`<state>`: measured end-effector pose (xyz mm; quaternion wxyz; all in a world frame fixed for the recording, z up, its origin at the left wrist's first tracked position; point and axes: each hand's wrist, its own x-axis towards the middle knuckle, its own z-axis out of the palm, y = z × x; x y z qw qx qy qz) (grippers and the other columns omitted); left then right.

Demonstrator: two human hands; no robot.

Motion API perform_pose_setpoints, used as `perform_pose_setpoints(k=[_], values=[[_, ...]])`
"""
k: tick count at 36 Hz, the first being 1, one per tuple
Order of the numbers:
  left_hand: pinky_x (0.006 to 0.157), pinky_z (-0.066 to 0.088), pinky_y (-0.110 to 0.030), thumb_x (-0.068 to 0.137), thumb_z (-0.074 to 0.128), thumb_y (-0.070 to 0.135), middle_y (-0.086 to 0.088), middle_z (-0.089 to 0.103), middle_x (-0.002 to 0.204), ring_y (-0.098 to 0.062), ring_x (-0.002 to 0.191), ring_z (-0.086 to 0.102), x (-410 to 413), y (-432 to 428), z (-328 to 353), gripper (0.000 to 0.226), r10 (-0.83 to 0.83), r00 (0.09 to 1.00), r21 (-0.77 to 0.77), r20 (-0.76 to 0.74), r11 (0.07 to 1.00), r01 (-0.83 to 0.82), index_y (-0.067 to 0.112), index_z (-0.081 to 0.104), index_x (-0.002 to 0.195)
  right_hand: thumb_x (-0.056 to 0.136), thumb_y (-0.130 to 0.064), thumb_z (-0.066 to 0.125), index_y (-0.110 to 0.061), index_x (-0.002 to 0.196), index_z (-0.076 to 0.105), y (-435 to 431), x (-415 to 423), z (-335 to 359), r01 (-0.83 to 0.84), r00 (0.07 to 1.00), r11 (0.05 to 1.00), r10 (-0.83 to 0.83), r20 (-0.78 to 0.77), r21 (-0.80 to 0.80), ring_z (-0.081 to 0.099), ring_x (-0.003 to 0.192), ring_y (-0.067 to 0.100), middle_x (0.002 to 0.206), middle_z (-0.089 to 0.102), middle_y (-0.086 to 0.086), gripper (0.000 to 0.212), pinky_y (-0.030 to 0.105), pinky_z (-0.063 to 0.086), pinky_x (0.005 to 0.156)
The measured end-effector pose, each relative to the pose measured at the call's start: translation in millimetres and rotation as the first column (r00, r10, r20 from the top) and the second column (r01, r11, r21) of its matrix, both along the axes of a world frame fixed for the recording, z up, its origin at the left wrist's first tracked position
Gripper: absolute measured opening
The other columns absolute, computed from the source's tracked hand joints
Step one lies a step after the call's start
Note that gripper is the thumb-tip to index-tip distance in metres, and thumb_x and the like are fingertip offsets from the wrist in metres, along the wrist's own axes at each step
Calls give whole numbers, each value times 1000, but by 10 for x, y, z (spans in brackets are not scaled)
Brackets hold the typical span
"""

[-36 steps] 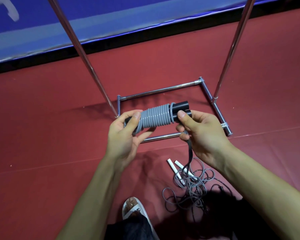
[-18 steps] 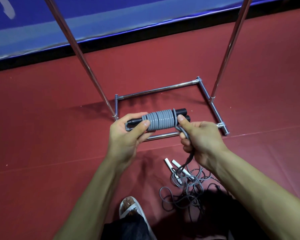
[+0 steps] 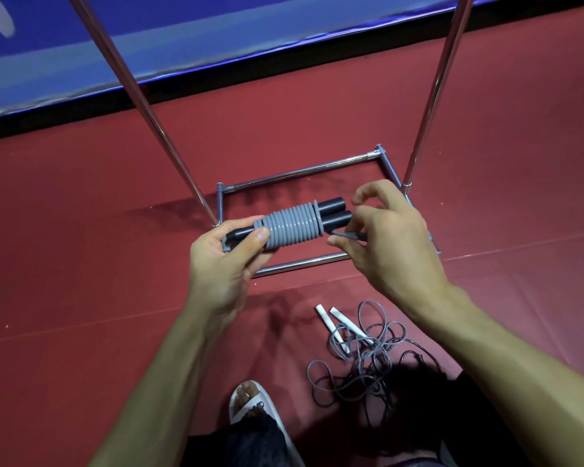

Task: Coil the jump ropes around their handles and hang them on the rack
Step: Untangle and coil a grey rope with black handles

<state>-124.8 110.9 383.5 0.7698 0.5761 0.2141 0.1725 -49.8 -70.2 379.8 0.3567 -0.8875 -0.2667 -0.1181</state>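
The left hand [image 3: 220,264] grips the black handles [image 3: 334,210] by their left end, thumb on the grey coil [image 3: 290,227] wound tight round them, the bundle held level above the base of the rack [image 3: 300,170]. The right hand [image 3: 391,244] pinches the rope's loose end [image 3: 348,233] just beside the coil's right edge, its other fingers spread. A second rope [image 3: 368,358] with white handles [image 3: 331,325] lies tangled on the red floor [image 3: 81,264].

There are 2 black handles [image 3: 332,205], 2 white handles [image 3: 325,318] and 1 rack [image 3: 300,171].
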Motion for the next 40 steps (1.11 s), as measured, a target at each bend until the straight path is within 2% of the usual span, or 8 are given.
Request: perform_pose_setpoints(k=[5, 9, 13, 18, 22, 29, 35, 40], values=[[73, 59, -27, 79, 69, -1, -9, 71, 87, -18, 80, 71, 2, -50, 0, 16, 12, 1000, 5, 15, 1000, -12, 0, 66, 95, 77, -22, 82, -4, 65, 66, 49, 36, -1, 87, 956, 986, -43, -290, 142, 50, 67, 7, 91, 55, -3, 27, 20, 38, 67], [70, 58, -25, 76, 72, -2, -4, 72, 82, -17, 78, 71, 4, -59, -2, 17, 17, 1000, 23, 25, 1000, -18, 3, 67, 92, 84, -17, 76, 1, 62, 69, 84, 40, 15, 174, 833, 921, 51, -551, 348, 55, 72, 10, 81, 52, -8, 29, 40, 53, 72], [66, 57, -23, 70, 70, 11, 0, 72, 79, -16, 75, 69, 1, -46, -14, 17, 29, 999, 105, 25, 994, -32, 12, 71, 87, 93, -19, 65, 8, 71, 68, 85, 48, 45, 236, 696, 904, 99, -712, 357, 45, 57, 15, 44, 53, -11, 35, 30, 46, 56], [63, 55, -20, 68, 71, 14, 2, 71, 75, -13, 69, 68, 11, -56, -44, 18, 27, 1000, 193, -8, 981, -24, 16, 72, 86, 83, -33, 76, -9, 70, 66, 28, 36, 82, 90, 743, 986, 29, -669, 143, 41, 52, 15, 53, 49, -5, 29, 27, 36, 58], [67, 57, -23, 69, 72, 11, -3, 72, 79, -18, 75, 69, 22, -38, -53, 18, 38, 999, 155, -15, 987, -35, 11, 71, 87, 78, -27, 79, -23, 81, 61, 26, -6, 177, 33, 871, 995, -74, -486, -94, 52, 77, 21, 71, 57, -1, 18, 25, 33, 63], [65, 56, -22, 73, 74, 6, -4, 71, 78, -17, 72, 69, 18, -33, -55, 16, 38, 999, 176, -12, 984, -35, 10, 71, 88, 88, -22, 66, -17, 88, 65, -7, -24, 175, -60, 976, 980, 18, -217, -190, 58, 85, 34, 80, 56, 0, 5, 37, 43, 69], [63, 54, -19, 74, 75, 4, -2, 70, 76, -13, 69, 68, 22, -38, -45, 16, 27, 1000, 194, -12, 981, -24, 10, 71, 88, 86, -24, 72, -19, 80, 71, -61, 80, 206, -67, 926, 996, 41, -375, -55, 60, 69, 17, 73, 66, 1, 8, 30, 46, 65], [65, 56, -22, 69, 72, 14, 0, 71, 76, -15, 70, 68, 19, -21, -39, 17, 19, 1000, 227, -9, 974, -16, 13, 73, 86, 87, -7, 60, -21, 88, 54, -41, 117, 180, 31, 730, 962, 165, -663, 273, 44, 43, 16, 55, 66, 4, 16, 28, 34, 50]])
